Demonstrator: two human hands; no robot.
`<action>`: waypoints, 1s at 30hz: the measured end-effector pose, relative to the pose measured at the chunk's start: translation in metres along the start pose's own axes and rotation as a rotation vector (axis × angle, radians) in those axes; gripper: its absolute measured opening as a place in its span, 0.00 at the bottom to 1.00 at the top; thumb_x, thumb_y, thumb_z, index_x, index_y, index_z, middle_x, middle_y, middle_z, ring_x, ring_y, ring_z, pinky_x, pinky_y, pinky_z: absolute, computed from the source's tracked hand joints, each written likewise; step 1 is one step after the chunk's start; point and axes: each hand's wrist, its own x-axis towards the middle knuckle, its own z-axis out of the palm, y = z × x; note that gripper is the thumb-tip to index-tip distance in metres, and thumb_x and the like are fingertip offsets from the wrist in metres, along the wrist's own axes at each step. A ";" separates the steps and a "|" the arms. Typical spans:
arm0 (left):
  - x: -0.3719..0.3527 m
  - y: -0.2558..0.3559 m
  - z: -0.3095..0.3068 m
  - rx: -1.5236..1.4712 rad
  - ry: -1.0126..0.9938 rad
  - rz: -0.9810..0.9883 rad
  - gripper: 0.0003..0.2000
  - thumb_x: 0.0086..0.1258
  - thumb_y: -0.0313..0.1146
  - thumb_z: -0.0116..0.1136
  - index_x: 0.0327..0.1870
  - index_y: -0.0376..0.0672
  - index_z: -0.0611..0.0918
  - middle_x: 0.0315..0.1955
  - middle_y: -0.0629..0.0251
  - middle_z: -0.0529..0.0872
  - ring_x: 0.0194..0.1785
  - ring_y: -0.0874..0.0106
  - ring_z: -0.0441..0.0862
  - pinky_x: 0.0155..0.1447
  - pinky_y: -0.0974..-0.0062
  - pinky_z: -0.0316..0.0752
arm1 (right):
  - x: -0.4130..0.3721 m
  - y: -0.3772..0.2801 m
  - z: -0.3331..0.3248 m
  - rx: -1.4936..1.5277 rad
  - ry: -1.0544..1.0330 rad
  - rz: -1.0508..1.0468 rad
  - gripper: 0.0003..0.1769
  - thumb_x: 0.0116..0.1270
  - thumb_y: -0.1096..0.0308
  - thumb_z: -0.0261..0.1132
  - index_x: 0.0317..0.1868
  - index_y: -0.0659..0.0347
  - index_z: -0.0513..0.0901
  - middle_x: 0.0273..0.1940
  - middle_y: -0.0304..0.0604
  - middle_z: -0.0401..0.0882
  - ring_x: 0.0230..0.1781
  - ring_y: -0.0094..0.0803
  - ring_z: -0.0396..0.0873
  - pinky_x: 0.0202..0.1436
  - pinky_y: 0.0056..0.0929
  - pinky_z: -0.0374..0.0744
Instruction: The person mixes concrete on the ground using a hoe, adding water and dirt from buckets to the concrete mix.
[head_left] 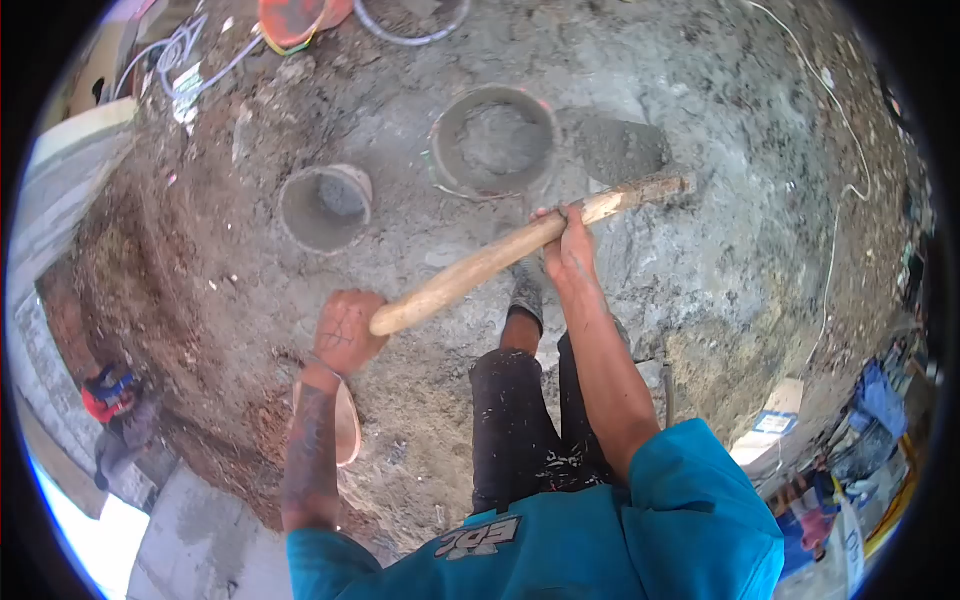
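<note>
My right hand [570, 248] is closed around the wooden handle of a hoe [470, 275], past its middle towards the head end. The handle slants from lower left to upper right, and a dark, mortar-grey blade [622, 148] shows beyond the hand, close over the wet grey ground. At the rounded butt of the handle, my left hand [348, 332] is curled into a fist, knuckles up. Its fingers are hidden beneath, so I cannot tell what it holds. Ahead of my right hand stands a large round tub [548, 135] with grey mix inside; a smaller grey-coated bucket [368, 190] is to its left.
An orange bucket [290, 18] and a coiled pale hose [182, 45] lie at the far left. A pinkish, rounded container [346, 425] is beside my left forearm. A thin white cable [848, 125] runs along the right. Another person [118, 420] is at the left edge.
</note>
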 end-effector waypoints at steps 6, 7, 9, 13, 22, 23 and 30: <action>0.063 0.197 0.077 -0.128 -0.565 0.090 0.16 0.50 0.37 0.59 0.38 0.41 0.77 0.27 0.52 0.82 0.35 0.54 0.81 0.43 0.62 0.74 | 0.007 -0.122 -0.167 -0.049 0.495 -0.101 0.10 0.63 0.69 0.59 0.37 0.66 0.68 0.24 0.44 0.69 0.19 0.32 0.71 0.21 0.32 0.78; 0.074 0.220 0.098 -0.223 -0.587 0.068 0.17 0.50 0.39 0.58 0.39 0.41 0.77 0.30 0.52 0.82 0.36 0.55 0.81 0.44 0.62 0.74 | 0.012 -0.135 -0.203 -0.059 0.559 -0.102 0.10 0.62 0.69 0.59 0.36 0.66 0.68 0.24 0.44 0.69 0.18 0.32 0.71 0.19 0.30 0.77; 0.097 0.257 0.148 -0.205 -0.648 0.124 0.17 0.50 0.41 0.57 0.39 0.41 0.78 0.32 0.52 0.83 0.37 0.54 0.81 0.46 0.61 0.74 | 0.023 -0.154 -0.282 -0.076 0.615 0.019 0.10 0.62 0.69 0.57 0.38 0.66 0.67 0.25 0.44 0.67 0.18 0.31 0.70 0.19 0.29 0.76; 0.182 0.318 0.224 -0.276 -0.899 -0.035 0.20 0.50 0.43 0.59 0.36 0.33 0.81 0.35 0.46 0.83 0.42 0.53 0.82 0.49 0.63 0.75 | 0.062 -0.166 -0.409 -0.175 0.786 0.263 0.10 0.63 0.70 0.54 0.39 0.65 0.63 0.24 0.43 0.67 0.17 0.31 0.69 0.17 0.28 0.74; 0.277 0.306 0.173 -0.389 -0.711 -0.139 0.20 0.54 0.42 0.63 0.34 0.30 0.80 0.25 0.47 0.82 0.32 0.56 0.83 0.37 0.66 0.76 | 0.178 -0.207 -0.301 -0.062 0.649 0.248 0.10 0.62 0.75 0.52 0.39 0.68 0.60 0.26 0.47 0.66 0.17 0.33 0.68 0.16 0.32 0.71; 0.275 0.307 0.160 -0.401 -0.641 -0.153 0.19 0.54 0.42 0.62 0.35 0.30 0.79 0.24 0.47 0.82 0.31 0.56 0.83 0.37 0.64 0.76 | 0.179 -0.212 -0.279 -0.041 0.587 0.253 0.10 0.62 0.75 0.53 0.39 0.69 0.60 0.26 0.46 0.66 0.17 0.32 0.68 0.16 0.32 0.72; 0.242 0.369 0.123 -0.160 -0.439 -0.159 0.17 0.55 0.40 0.59 0.34 0.33 0.74 0.20 0.51 0.81 0.25 0.54 0.82 0.32 0.61 0.77 | 0.198 -0.194 -0.243 0.234 0.279 0.377 0.09 0.63 0.73 0.54 0.38 0.64 0.61 0.24 0.42 0.63 0.18 0.27 0.66 0.19 0.26 0.73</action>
